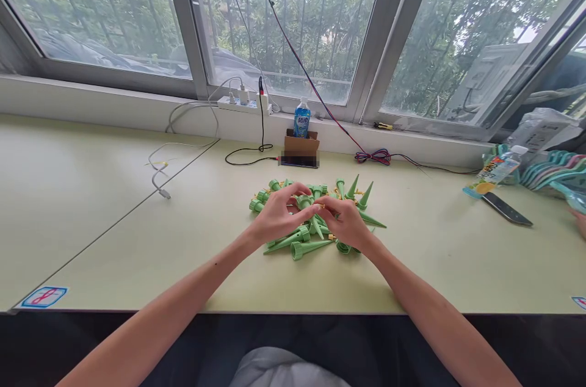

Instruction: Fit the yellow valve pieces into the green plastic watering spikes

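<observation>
My left hand curls its fingers and thumb around a green plastic watering spike, which shows between them with its wide collar up. Fingertips of my right hand are pinched together on a small yellow piece, close against my left thumb. Both hands hover over a pile of similar green spikes, some lying flat and a few standing point up. More small yellow pieces are scattered among them. The fingers hide part of the pile and of the held pieces.
Behind the pile, a phone leans on a cardboard box near a blue bottle. Cables run along the wall. At right lie a drink bottle, a dark flat object and another person's hand.
</observation>
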